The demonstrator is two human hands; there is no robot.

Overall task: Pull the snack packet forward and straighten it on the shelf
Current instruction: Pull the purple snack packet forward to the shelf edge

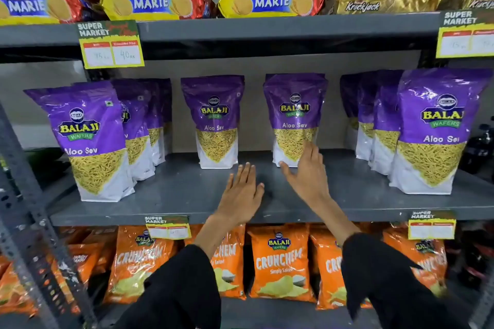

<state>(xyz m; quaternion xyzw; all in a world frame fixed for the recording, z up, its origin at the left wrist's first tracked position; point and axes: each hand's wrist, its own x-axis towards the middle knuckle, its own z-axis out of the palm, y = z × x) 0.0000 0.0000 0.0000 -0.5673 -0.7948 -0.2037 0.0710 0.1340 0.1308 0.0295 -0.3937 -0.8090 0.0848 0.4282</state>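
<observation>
Left of centre, the left hand (242, 189) lies flat and spread on the grey shelf (173, 195), holding nothing, likely as a brace. Right of centre, the right hand (304, 171), fingers apart, touches the set-back snack packet (294, 115), apparently ready to draw it forward.

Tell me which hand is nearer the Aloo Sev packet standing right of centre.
Right. The right hand reaches its lower front, fingers open, apparently touching. The left hand lies flat on the shelf, to the packet's left and nearer the front edge.

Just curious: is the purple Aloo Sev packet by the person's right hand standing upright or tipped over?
Upright: the Aloo Sev packet stands on its base, label facing out, right hand open against its front.
</observation>
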